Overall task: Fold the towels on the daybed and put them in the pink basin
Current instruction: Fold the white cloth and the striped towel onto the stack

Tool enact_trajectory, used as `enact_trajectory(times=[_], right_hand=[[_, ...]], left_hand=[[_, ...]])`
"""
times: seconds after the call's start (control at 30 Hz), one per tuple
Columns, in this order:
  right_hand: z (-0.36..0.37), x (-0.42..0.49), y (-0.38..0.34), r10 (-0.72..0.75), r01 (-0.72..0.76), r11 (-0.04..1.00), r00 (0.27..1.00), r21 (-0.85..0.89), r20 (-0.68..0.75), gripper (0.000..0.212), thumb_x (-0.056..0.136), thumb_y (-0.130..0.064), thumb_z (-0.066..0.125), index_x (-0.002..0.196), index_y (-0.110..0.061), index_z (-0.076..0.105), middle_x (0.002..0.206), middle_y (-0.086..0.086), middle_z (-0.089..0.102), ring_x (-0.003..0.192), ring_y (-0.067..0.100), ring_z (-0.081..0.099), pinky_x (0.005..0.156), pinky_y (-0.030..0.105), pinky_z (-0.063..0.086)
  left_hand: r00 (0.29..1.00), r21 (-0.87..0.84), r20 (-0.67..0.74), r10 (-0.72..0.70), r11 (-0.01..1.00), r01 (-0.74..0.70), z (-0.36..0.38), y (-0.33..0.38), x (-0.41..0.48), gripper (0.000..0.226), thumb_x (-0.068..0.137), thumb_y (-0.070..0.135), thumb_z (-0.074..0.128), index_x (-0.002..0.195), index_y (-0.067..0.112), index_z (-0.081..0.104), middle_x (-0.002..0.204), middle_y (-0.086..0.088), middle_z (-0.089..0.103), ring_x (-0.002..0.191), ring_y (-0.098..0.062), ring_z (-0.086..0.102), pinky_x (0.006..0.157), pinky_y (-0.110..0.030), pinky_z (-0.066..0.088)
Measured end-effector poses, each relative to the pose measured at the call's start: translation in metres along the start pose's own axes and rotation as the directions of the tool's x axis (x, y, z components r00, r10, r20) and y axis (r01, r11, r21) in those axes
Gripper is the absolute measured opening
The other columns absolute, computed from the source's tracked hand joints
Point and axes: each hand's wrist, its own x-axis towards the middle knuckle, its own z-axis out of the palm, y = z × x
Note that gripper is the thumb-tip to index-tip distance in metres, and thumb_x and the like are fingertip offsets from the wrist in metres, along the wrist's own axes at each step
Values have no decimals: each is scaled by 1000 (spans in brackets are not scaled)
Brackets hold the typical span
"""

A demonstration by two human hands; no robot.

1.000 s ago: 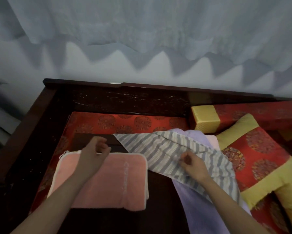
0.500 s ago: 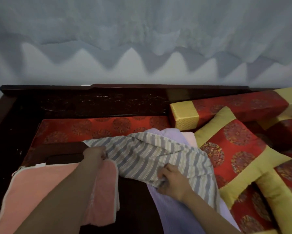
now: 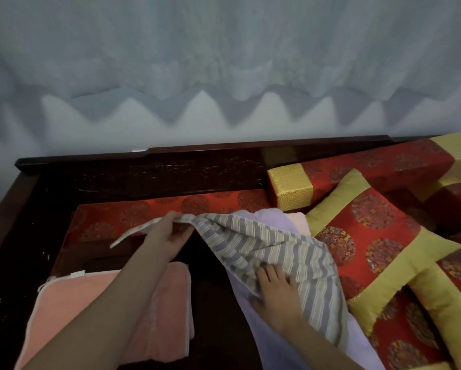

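- Daybed: stretched across the middle of the frame, dark wood, with red seat cushion along its back.
- Striped towel: lay at centre, draped over lilac towel; pale pink towel peeked out at the pile's upper right.
- Left hand: reached in centre left, grip pinched on the striped towel's upper corner, held up off the cushion, with a loose tip of cloth trailing left.
- Right hand: rested lower centre, grip spread, fingers flat on the striped towel's lower edge, thumb out to the left.
- Folded peach towel: sat lower left under the left forearm, apart from the striped towel.
- Red-and-gold pillow and bolster: filled the right side, pillow touching the pile.
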Motion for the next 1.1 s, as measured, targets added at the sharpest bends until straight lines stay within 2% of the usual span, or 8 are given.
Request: enact_trajectory(times=[0.27, 0.4, 0.47, 0.6, 0.7, 0.8, 0.97, 1.1], right_hand=[[-64, -16, 30, 276, -258, 959, 943, 119, -183, 76, 56, -14, 77, 127, -19, 50, 111, 1, 60, 99, 25, 62, 76, 45, 49], [-89, -27, 62, 292, -242, 942, 933, 234, -208, 32, 77, -21, 69, 108, -23, 62, 99, -4, 59, 86, 23, 63, 61, 36, 48], [-99, -30, 67, 218, -141, 932, 954, 335, -205, 9, 82, -30, 64, 81, -22, 67, 75, -6, 62, 66, 16, 62, 52, 30, 43], [-106, -21, 39, 40, -25, 841, 999, 541, -16, 53, 79, -53, 46, 67, -4, 61, 63, 8, 62, 58, 17, 54, 59, 35, 42], [-104, -16, 1, -31, -48, 683, 995, 729, 95, 13, 82, -18, 65, 89, -9, 69, 84, 1, 68, 77, 20, 61, 77, 27, 48], [-101, -15, -29, -84, -158, 447, 973, 881, 217, 38, 81, -2, 64, 109, -28, 62, 102, 7, 64, 86, 19, 59, 82, 33, 50], [-86, -26, -45, -28, -406, -155, 913, 901, 407, 49, 88, 3, 54, 120, -33, 63, 113, 6, 70, 100, 30, 68, 80, 38, 58], [-77, -35, -31, 10, -456, -216, 883, 863, 469, 41, 88, 5, 50, 109, -23, 73, 110, 4, 72, 100, 26, 68, 80, 35, 57]], left_hand=[[959, 10, 199, 202, 978, -208, 25, 37, -114, 26, 84, -5, 45, 60, 4, 50, 59, -13, 59, 53, -21, 67, 54, -30, 58], [923, 70, 155, 352, 928, -366, -7, 59, -137, 6, 86, 2, 50, 83, 4, 55, 73, -8, 60, 60, -13, 69, 56, -23, 57], [861, 190, 96, 500, 840, -509, -24, 67, -147, 12, 86, 1, 51, 76, 5, 57, 70, -7, 60, 65, -12, 67, 54, -21, 56], [676, 487, 117, 728, 551, -677, -41, 63, -156, 13, 81, 6, 57, 72, -3, 57, 64, -8, 59, 64, -13, 61, 65, -30, 53], [582, 743, 230, 780, 245, -622, -37, 41, -150, 17, 79, 11, 66, 83, 1, 53, 67, -4, 51, 61, -16, 49, 60, -30, 43], [603, 779, 437, 668, 53, -624, -32, 0, -133, 27, 79, 14, 67, 98, 9, 48, 65, -1, 53, 57, -15, 49, 55, -28, 40], [799, 806, 346, 492, 280, -522, -83, -74, -93, 93, 82, 20, 71, 147, 37, 7, 76, -4, 62, 64, -22, 65, 56, -21, 48], [813, 822, 405, 417, 223, -524, -129, -84, -79, 85, 88, 9, 60, 146, 41, 6, 94, -2, 61, 74, -18, 66, 66, -19, 48]])
